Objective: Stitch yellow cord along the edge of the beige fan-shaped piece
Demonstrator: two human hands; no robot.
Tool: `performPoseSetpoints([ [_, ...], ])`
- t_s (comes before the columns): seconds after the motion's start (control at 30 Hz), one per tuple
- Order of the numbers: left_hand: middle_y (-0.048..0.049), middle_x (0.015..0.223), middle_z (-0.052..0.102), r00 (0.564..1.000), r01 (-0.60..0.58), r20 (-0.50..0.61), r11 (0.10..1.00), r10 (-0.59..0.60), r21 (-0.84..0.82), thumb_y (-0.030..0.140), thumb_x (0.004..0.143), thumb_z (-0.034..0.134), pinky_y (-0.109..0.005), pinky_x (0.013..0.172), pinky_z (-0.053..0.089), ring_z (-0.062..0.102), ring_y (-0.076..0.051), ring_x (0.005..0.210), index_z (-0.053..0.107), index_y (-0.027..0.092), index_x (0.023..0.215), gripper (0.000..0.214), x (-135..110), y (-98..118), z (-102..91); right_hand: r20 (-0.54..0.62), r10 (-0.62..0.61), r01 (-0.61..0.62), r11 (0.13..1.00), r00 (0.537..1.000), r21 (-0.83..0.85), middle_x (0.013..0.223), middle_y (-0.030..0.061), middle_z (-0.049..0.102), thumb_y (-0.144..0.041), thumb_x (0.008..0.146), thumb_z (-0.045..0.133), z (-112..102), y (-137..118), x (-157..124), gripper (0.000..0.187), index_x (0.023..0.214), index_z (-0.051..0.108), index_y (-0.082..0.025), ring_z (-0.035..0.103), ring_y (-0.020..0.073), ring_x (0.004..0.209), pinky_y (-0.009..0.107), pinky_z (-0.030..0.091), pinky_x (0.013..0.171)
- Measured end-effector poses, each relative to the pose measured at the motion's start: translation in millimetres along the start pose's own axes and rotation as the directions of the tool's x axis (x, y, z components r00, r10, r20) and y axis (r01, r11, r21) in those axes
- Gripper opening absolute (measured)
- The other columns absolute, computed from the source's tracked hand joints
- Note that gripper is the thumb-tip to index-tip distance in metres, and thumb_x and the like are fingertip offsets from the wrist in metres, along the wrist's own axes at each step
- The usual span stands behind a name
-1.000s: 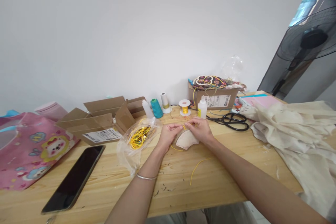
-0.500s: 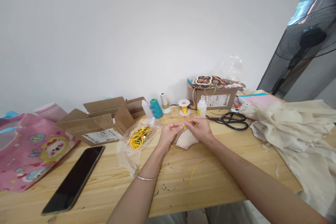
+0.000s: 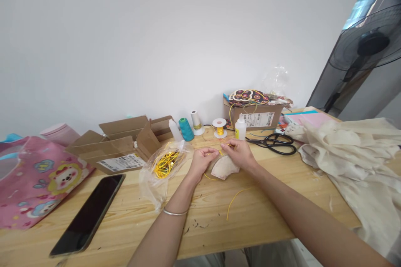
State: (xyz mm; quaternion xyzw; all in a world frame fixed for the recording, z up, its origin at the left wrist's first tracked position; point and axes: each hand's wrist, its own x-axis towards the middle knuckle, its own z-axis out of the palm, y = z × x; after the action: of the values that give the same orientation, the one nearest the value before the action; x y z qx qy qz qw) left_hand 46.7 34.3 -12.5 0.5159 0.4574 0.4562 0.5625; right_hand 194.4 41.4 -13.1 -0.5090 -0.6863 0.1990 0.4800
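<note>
My left hand (image 3: 203, 160) is closed in a pinch on yellow cord, and a loose tail of that cord (image 3: 210, 177) hangs below it. Close beside it on the right, my right hand (image 3: 238, 153) also pinches the yellow cord. Between and just below the hands is a small beige fan-shaped fabric piece (image 3: 224, 167) with a stitched-looking edge. The cord runs along its upper end; fingers hide how the two join. A separate cut length of yellow cord (image 3: 233, 201) lies on the table nearer to me.
Behind the hands stand a yellow cord spool (image 3: 219, 128), a glue bottle (image 3: 241, 128) and a teal thread cone (image 3: 186, 129). Black scissors (image 3: 275, 144) and cream fabric (image 3: 354, 146) lie right. Left are a bag of yellow cord (image 3: 166, 164), a cardboard box (image 3: 115, 150) and a phone (image 3: 89, 212).
The hands have drawn slightly apart at the fingertips, with the cord between them. The beige piece has shifted a little down and to the right.
</note>
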Motion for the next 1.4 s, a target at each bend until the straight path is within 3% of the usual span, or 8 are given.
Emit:
performPoseSetpoints([
  [0.17, -0.0003, 0.051, 0.06, 0.999, 0.03, -0.015, 0.999, -0.03, -0.013, 0.033, 0.052, 0.069, -0.019, 0.045, 0.035, 0.047, -0.007, 0.042, 0.063, 0.011, 0.068, 0.028, 0, -1, 1.0, 0.068, 0.102, -0.118, 0.95, 0.992, 0.29, 0.044, -0.0038, 0.039, -0.044, 0.071, 0.047, -9, -9, 3, 0.036, 0.055, 0.057, -0.013, 0.033, 0.0058, 0.042, 0.02, 0.023, 0.039],
  [0.3, -0.0002, 0.052, 0.061, 0.998, 0.063, 0.018, 0.997, -0.062, -0.05, 0.032, 0.053, 0.069, -0.019, 0.044, 0.037, 0.05, -0.008, 0.042, 0.061, 0.011, 0.07, 0.029, 0, -1, 2.2, 0.308, 0.219, -0.353, 0.792, 0.926, 0.498, 0.038, -0.0082, 0.022, -0.048, 0.074, 0.041, -18, -18, 3, 0.042, 0.064, 0.06, -0.012, 0.017, 0.0037, 0.034, 0.019, 0.014, 0.035],
  [0.4, -0.0002, 0.051, 0.06, 0.996, 0.078, 0.041, 0.996, -0.076, -0.048, 0.032, 0.053, 0.069, -0.019, 0.043, 0.036, 0.049, -0.008, 0.041, 0.06, 0.011, 0.072, 0.029, 0, -1, 3.2, 0.448, 0.252, -0.486, 0.681, 0.858, 0.548, 0.039, -0.0097, 0.021, -0.041, 0.073, 0.044, -23, -21, 2, 0.035, 0.076, 0.059, -0.01, 0.013, 0.0034, 0.034, 0.019, 0.009, 0.034],
  [0.53, 0.0011, 0.048, 0.058, 0.996, 0.074, 0.059, 0.997, -0.072, -0.032, 0.032, 0.054, 0.068, -0.017, 0.04, 0.033, 0.046, -0.006, 0.038, 0.059, 0.011, 0.07, 0.028, 0, -1, 3.5, 0.467, 0.26, -0.505, 0.674, 0.845, 0.539, 0.037, -0.01, 0.022, -0.034, 0.074, 0.041, -24, -22, 2, 0.032, 0.081, 0.058, -0.009, 0.013, 0.0037, 0.034, 0.018, 0.01, 0.033],
  [0.7, 0.0009, 0.05, 0.058, 0.996, 0.081, 0.04, 0.996, -0.079, -0.046, 0.033, 0.053, 0.068, -0.018, 0.041, 0.033, 0.047, -0.007, 0.04, 0.059, 0.011, 0.071, 0.03, -2, 0, 3.6, 0.39, 0.226, -0.39, 0.823, 0.893, 0.414, 0.038, -0.0076, 0.031, -0.022, 0.073, 0.032, -17, -21, 1, 0.031, 0.085, 0.057, -0.008, 0.025, 0.0058, 0.035, 0.018, 0.021, 0.036],
  [0.87, 0.0035, 0.045, 0.052, 0.997, 0.075, 0.013, 0.995, -0.074, -0.063, 0.032, 0.052, 0.069, -0.017, 0.039, 0.028, 0.041, -0.005, 0.037, 0.058, 0.011, 0.068, 0.028, -4, 6, 6.3, 0.263, 0.055, -0.077, 0.994, 0.963, 0.076, 0.057, 0.0004, 0.055, -0.019, 0.073, 0.031, -13, -19, -4, 0.035, 0.092, 0.06, -0.014, 0.048, 0.0114, 0.055, 0.022, 0.036, 0.054],
  [1.0, 0.0088, 0.036, 0.036, 0.999, 0.042, 0.0, 0.998, -0.042, -0.047, 0.031, 0.056, 0.066, -0.017, 0.036, 0.013, 0.024, -0.001, 0.032, 0.057, 0.011, 0.064, 0.023, -6, 8, 7.3, 0.291, 0.022, -0.005, 0.998, 0.956, -0.059, 0.057, 0.0001, 0.058, -0.016, 0.074, 0.03, -13, -18, -6, 0.038, 0.099, 0.059, -0.016, 0.051, 0.0122, 0.058, 0.022, 0.036, 0.058],
  [1.4, 0.0087, 0.041, 0.024, 0.987, 0.08, 0.146, 0.992, -0.066, -0.097, 0.033, 0.062, 0.061, -0.02, 0.037, 0.004, 0.015, -0.001, 0.035, 0.055, 0.011, 0.058, 0.023, -8, 10, 1.9, 0.3, -0.059, 0.173, 0.913, 0.952, -0.371, 0.062, 0.0002, 0.062, -0.022, 0.075, 0.038, -12, -26, -10, 0.03, 0.095, 0.061, -0.025, 0.049, 0.0103, 0.05, 0.02, 0.027, 0.047],
])
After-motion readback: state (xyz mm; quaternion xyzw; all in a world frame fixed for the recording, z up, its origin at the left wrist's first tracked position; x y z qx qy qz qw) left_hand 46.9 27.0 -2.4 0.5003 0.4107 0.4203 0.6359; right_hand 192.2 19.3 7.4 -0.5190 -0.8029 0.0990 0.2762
